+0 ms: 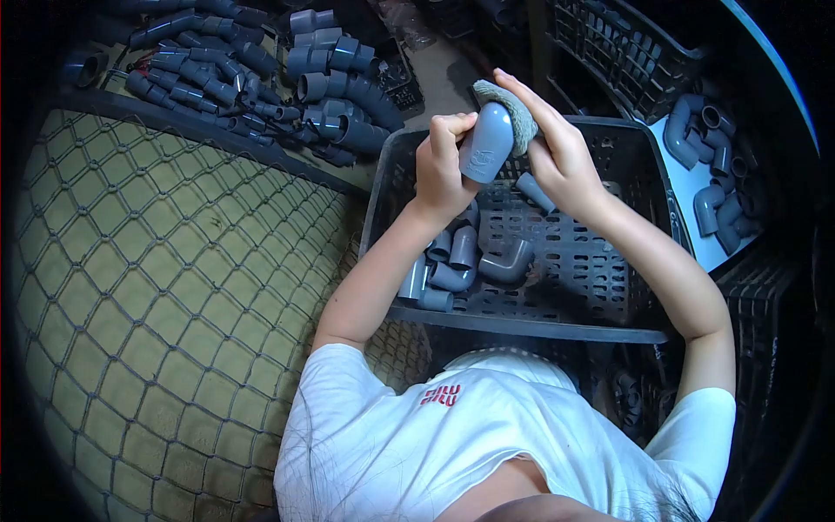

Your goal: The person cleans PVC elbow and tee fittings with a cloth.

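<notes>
Raised over a black plastic crate [522, 327], my left hand [445, 165] is closed round a grey elbow pipe fitting [491, 143] with raised marks on its side. My right hand [561, 157] presses a grey-green cloth pad [515, 113] against the fitting's right side, its fingers stretched along the back of the pad. Below my hands, several grey fittings lie in the crate, among them a dark elbow [507, 264] and a short piece [534, 192] near my right wrist.
Many grey fittings [196, 74] are piled at the upper left behind a dark rail [200, 139]. Wire mesh [165, 296] covers the left side. More elbows [687, 130] lie on a pale surface [696, 233] at the right, beside another black crate [622, 52].
</notes>
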